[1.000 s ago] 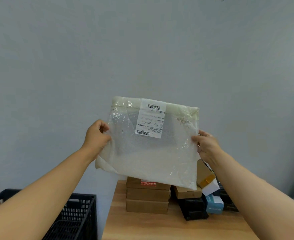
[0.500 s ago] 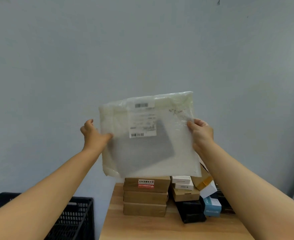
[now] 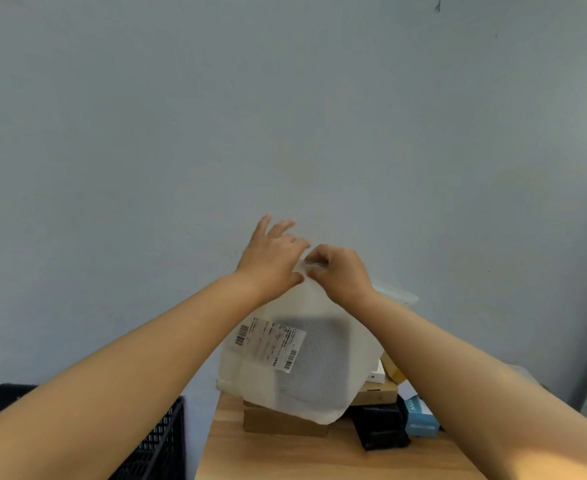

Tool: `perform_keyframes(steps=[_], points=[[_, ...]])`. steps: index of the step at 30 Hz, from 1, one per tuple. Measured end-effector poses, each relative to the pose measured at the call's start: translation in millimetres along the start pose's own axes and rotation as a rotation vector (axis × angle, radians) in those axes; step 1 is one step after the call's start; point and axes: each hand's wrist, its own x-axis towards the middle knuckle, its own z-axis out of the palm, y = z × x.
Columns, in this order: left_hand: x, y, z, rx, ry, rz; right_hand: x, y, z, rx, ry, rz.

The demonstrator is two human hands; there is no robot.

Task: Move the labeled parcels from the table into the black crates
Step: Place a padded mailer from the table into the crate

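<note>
From the head camera, the white parcel (image 3: 306, 358) hangs in the air above the wooden table (image 3: 285, 455), its label (image 3: 271, 344) turned toward the viewer and tilted. Half a second ago it was held flat by its two side edges, upright and facing the camera; now both hands have come together at its top corner, so it dangles below them.

The right hand (image 3: 337, 271) pinches that top corner with curled fingers. The left hand (image 3: 271, 258) is beside it, thumb against the plastic and the other fingers spread and straight, so it looks to be touching, not gripping; I cannot tell for certain.

Behind the parcel the brown boxes (image 3: 285, 422), a black box (image 3: 378, 427) and a blue box (image 3: 420, 415) remain on the table. The black crate (image 3: 160, 441) stands at the near left, below table height.

The regrip suggests the check of the label is done and the parcel is ready to be carried left and down into the crate. Several parcels are left to move.
</note>
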Motion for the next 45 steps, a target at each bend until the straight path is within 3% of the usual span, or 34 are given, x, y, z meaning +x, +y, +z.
perform_keyframes(steps=[4, 8, 11, 16, 22, 25, 30, 45], points=[[7, 8, -6, 0.011, -0.111, -0.065, -6, 6, 9, 0.047, 0.087, 0.009], [6, 1, -8, 0.036, -0.058, -0.085, -21, 26, 7, -0.165, 0.264, -0.041], [7, -12, -9, -0.064, 0.06, -0.123, -34, 52, 4, -0.217, 0.331, 0.191], [10, -28, -17, -0.289, 0.264, -0.3, -49, 86, 13, 0.258, 0.316, 0.695], [14, -37, -26, -0.578, 0.393, -0.539, -63, 103, 35, 0.859, 0.203, 1.005], [14, -45, -19, -0.722, 0.426, -0.645, -61, 100, 41, 1.045, 0.148, 0.983], [-1, -55, -5, -1.011, 0.46, -0.855, -50, 91, 36, 1.239, 0.239, 0.821], [-127, -93, 20, -1.184, 0.622, -1.393, -26, 48, 76, 0.969, 0.01, 0.627]])
